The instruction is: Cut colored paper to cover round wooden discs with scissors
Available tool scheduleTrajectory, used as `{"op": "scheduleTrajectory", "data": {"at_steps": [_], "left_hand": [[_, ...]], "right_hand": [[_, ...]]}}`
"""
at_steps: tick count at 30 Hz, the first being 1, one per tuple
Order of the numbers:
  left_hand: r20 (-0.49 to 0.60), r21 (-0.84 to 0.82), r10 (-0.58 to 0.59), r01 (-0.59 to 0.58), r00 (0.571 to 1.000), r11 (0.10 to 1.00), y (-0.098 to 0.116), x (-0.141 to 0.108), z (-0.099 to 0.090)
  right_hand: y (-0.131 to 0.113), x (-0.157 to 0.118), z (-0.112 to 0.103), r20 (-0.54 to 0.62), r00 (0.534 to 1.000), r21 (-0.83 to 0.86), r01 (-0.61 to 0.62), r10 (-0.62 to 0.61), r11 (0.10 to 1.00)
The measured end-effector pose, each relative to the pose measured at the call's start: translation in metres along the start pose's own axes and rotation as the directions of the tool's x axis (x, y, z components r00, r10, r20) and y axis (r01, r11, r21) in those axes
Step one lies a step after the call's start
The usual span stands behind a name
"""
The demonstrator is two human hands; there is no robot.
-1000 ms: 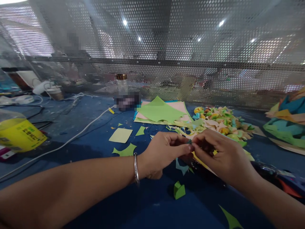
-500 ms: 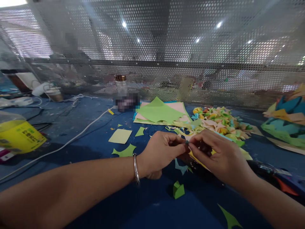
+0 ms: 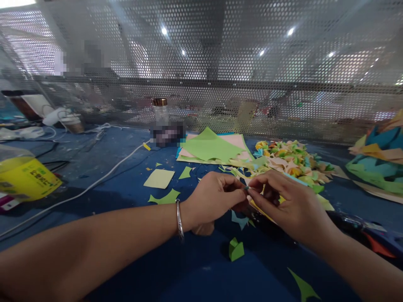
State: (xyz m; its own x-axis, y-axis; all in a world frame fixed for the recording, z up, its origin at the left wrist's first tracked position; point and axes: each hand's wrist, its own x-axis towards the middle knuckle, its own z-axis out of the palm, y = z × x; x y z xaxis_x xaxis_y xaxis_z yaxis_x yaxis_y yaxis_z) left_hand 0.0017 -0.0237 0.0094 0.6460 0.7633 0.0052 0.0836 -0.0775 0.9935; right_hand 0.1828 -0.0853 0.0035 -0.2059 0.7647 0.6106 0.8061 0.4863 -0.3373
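Observation:
My left hand [image 3: 209, 199] and my right hand [image 3: 285, 201] meet fingertip to fingertip above the blue table. Pinched between them is a tiny dark teal piece [image 3: 246, 188], perhaps paper; most of it is hidden by the fingers. Both hands are closed on it, thumb against forefinger. Below them on the table stands a small folded green paper piece [image 3: 236, 250]. A light blue paper scrap [image 3: 239, 220] lies just under the fingertips. Beyond my right hand is a heap of folded paper pieces [image 3: 291, 161] in yellow, pink and green.
Stacked coloured paper sheets [image 3: 210, 147] lie at the back, before a perforated metal screen [image 3: 201, 54]. Left are a yellow-labelled bottle [image 3: 28, 176] and a white cable [image 3: 107, 174]. A pale yellow square [image 3: 159, 179] and green offcuts [image 3: 165, 196] lie nearby. Layered paper shapes [image 3: 374, 155] stand right.
Both hands stay in nearly the same place, still pinching the small teal piece. Only slight finger movement shows.

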Motion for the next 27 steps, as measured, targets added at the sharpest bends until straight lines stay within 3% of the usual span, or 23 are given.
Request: {"op": "scheduleTrajectory", "data": {"at_steps": [5, 13, 19, 27], "left_hand": [[0.018, 0.054, 0.037, -0.038, 0.999, 0.998, -0.0038, 0.0005, -0.0026], [0.061, -0.201, -0.163, 0.172, 0.985, 0.965, -0.0015, 0.001, 0.0023], [0.067, -0.259, -0.144, 0.156, 0.987, 0.953, -0.004, 0.0019, 0.0015], [0.072, -0.23, -0.143, 0.156, 0.987, 0.961, -0.0034, 0.0003, -0.0008]], "right_hand": [[-0.0027, 0.0011, -0.0011, 0.043, 0.999, 0.03, 0.013, -0.014, 0.999], [0.0005, 0.0001, -0.001, 0.057, 0.997, 0.035, -0.056, 0.054, 0.998], [0.0051, -0.0016, -0.0003, 0.08, 0.985, 0.087, -0.162, 0.155, 0.983], [0.0034, -0.002, -0.0016, 0.093, 0.977, 0.128, -0.202, 0.191, 0.971]]}}
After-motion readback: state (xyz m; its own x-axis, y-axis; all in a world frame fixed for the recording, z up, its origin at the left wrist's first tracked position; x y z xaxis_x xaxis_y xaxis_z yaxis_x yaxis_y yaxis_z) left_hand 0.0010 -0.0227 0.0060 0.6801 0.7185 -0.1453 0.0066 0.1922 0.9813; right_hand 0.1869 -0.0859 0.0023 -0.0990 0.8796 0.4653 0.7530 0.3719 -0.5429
